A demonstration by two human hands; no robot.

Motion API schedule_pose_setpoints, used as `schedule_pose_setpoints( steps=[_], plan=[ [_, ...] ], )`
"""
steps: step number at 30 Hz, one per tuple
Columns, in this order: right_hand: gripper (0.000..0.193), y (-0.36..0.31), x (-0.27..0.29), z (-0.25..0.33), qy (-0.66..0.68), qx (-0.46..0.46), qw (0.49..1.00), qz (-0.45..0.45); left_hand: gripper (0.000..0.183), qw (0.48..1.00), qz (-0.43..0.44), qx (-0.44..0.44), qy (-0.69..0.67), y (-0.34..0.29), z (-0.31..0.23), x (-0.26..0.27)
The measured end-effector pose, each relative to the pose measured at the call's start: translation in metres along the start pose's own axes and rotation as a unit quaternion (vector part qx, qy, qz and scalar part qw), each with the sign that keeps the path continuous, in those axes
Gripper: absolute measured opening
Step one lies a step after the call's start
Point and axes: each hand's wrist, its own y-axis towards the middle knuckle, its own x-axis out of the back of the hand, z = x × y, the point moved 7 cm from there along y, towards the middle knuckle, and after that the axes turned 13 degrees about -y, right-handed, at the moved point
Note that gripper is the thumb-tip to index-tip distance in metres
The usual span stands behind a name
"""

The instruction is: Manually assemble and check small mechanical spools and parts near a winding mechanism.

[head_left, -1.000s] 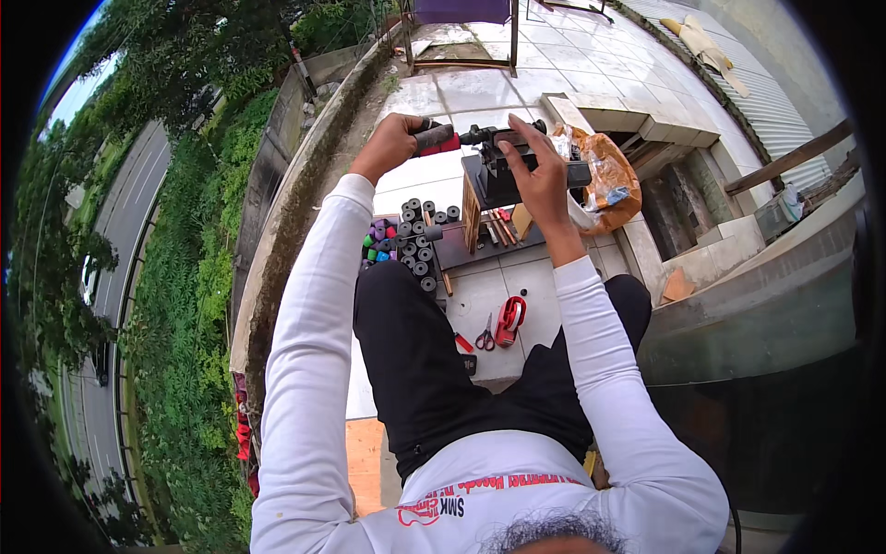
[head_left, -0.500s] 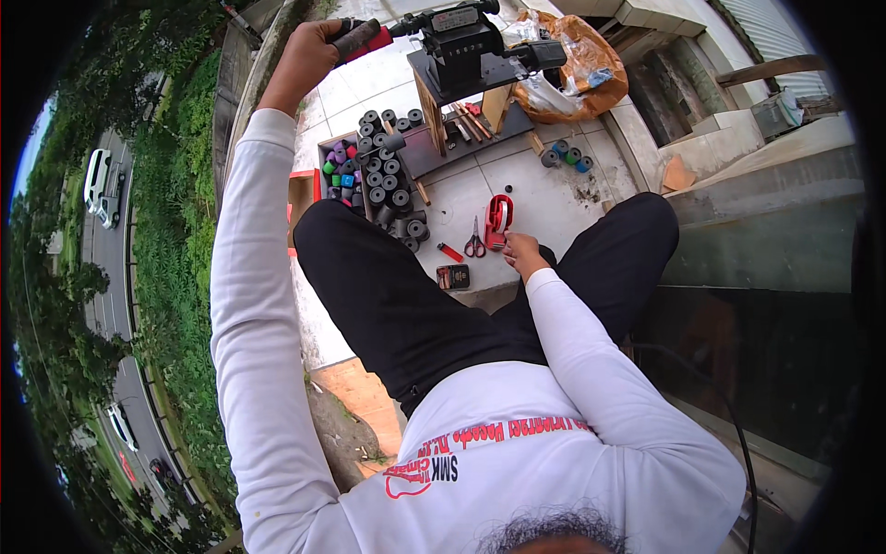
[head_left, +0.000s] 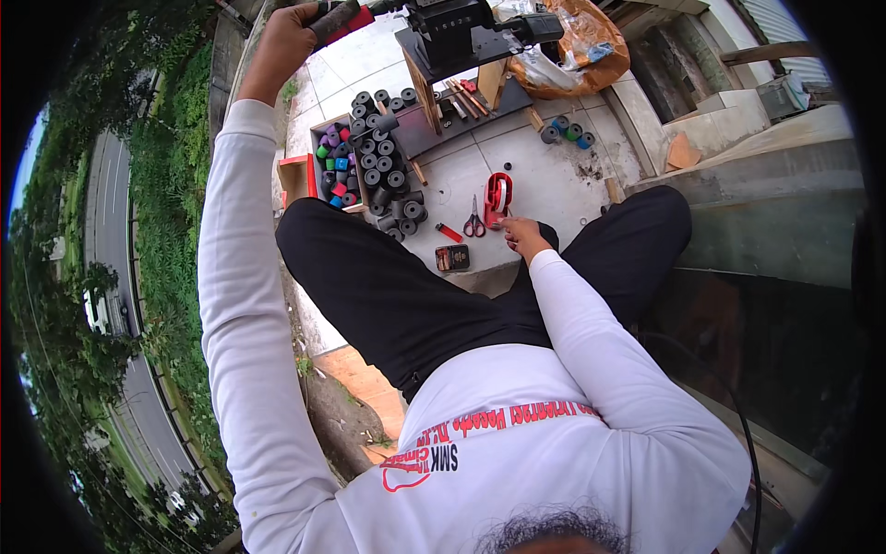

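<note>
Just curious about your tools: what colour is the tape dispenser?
The tape dispenser is red, seen best in the head view.

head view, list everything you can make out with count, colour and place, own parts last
machine: 1, black, top centre
stand: 1, black and wood, under machine
plastic bag: 1, orange-brown, upper right
sticks: several, brown, near stand
dark rolls: many, black, left of centre
small rolls: many, mixed colours, left of dark rolls
loose rolls: about 4, blue, green, dark, right of centre
tape dispenser: 1, red, centre
scissors: 1, dark-red handles, left of dispenser
flat case: 1, black-brown, below scissors
road: 1, grey, far left
plants: many, green, left
trousers: 1 pair, black, centre
left hand: 1, white sleeve, upper left, gripping dark-and-red cylinder
right hand: 1, white sleeve, at dispenser's near end
</note>
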Motion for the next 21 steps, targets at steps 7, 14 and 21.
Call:
schedule_pose_setpoints(
  steps=[7, 14, 21],
  plan=[
    [0.024, 0.007, 0.004, 0.002, 0.003, 0.006, 1.000, -0.022, 0.037, 1.000, 0.017, -0.006, 0.001, 0.004, 0.001, -0.005],
    [0.014, -0.013, -0.003, 0.014, 0.010, 0.061, 0.996, -0.064, 0.039, 1.000, -0.008, -0.002, 0.029, 0.003, 0.012, 0.006],
    [0.020, -0.006, -0.001, 0.008, 0.002, 0.046, 0.999, -0.026, 0.042, 1.000, -0.010, -0.005, 0.000, 0.008, 0.002, 0.002]
  ],
)
